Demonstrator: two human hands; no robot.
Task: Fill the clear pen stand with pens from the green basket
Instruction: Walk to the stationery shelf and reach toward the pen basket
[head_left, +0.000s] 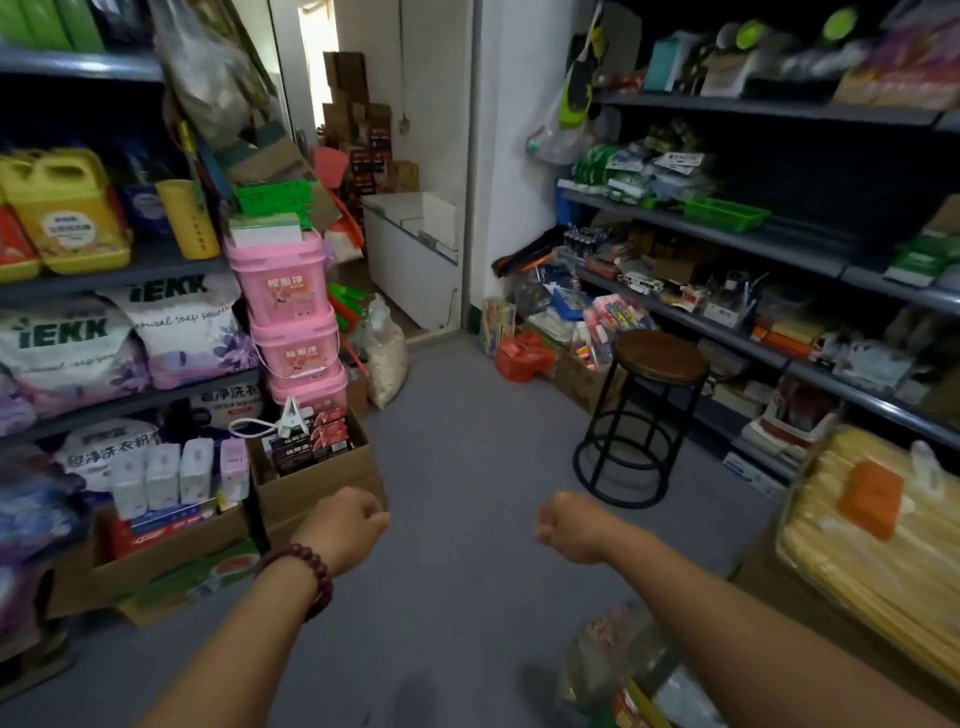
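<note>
Stepping up to the green basket at upper right should come first — left hand and right hand, lower centre, are empty fists; pen stand not identifiable.

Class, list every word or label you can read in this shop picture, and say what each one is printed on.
"iEKK": on the two white soap powder bags on the left shelf.
"soap powder": in script on the rear one of those bags.
"超净洗衣粉": on the laundry powder bag on the shelf below.
Too blurred to read: the labels on the pink buckets, the yellow jug and the white packets on the right shelf.
</note>
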